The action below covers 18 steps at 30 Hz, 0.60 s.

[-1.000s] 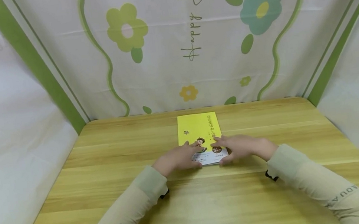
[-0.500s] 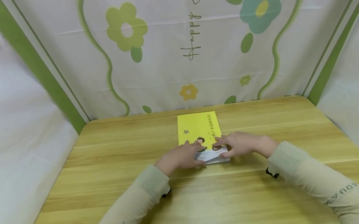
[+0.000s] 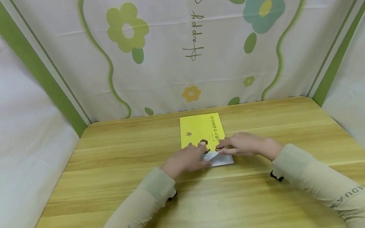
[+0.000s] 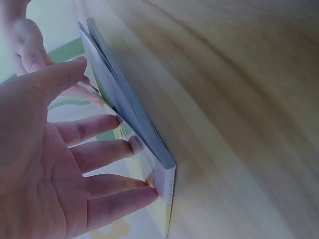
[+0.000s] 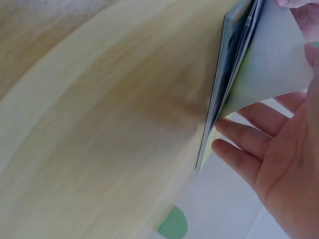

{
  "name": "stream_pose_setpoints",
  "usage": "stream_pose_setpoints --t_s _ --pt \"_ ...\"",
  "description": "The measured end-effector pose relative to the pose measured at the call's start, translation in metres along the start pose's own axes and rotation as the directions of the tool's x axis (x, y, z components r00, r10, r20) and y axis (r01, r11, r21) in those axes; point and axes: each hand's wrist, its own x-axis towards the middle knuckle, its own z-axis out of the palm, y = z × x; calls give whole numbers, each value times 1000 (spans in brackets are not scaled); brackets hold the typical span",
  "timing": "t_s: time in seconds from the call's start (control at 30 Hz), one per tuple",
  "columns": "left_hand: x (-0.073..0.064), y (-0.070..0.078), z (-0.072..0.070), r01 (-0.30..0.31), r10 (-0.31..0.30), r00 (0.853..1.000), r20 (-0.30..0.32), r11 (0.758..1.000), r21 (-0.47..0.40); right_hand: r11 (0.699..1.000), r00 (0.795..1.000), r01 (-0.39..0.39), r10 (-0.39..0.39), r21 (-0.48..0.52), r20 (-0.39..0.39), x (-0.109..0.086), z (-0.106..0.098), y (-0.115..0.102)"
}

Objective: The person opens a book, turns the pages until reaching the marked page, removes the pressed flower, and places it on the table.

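A yellow paperback book [image 3: 200, 125] with a cartoon child and Chinese lettering lies near the table's far edge. My right hand [image 3: 247, 143] pinches the near right corner of its front cover between thumb and fingers. That corner is lifted and bent back, showing the pale inside of the cover [image 5: 271, 62] in the right wrist view. On the book's left side rests my left hand [image 3: 184, 160]. Its extended fingertips touch the cover by the spine, as the left wrist view shows, and its thumb stays apart from the fingers.
The book lies on a wood-grain table [image 3: 201, 210]. Behind it hangs a white curtain [image 3: 164, 74] printed with flowers and green wavy lines. More white cloth flanks the table on both sides.
The cover's near right corner has gone from lying flat to lifted and folded back, rising with my right hand. My left hand has shifted slightly to the right.
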Motion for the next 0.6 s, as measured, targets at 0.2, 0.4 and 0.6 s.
stream_pose_setpoints --t_s 0.2,0.4,0.6 --pt "3 -1 -1 -3 3 1000 11 1000 -1 1000 1000 -4 4 23 -11 -2 -2 0" --pt "3 -1 -3 6 -4 1000 30 998 -68 996 998 -29 33 88 -44 -8 -7 -2" --pt "2 -1 -7 26 -22 999 31 990 -138 989 992 -87 97 116 -84 -13 -9 0"
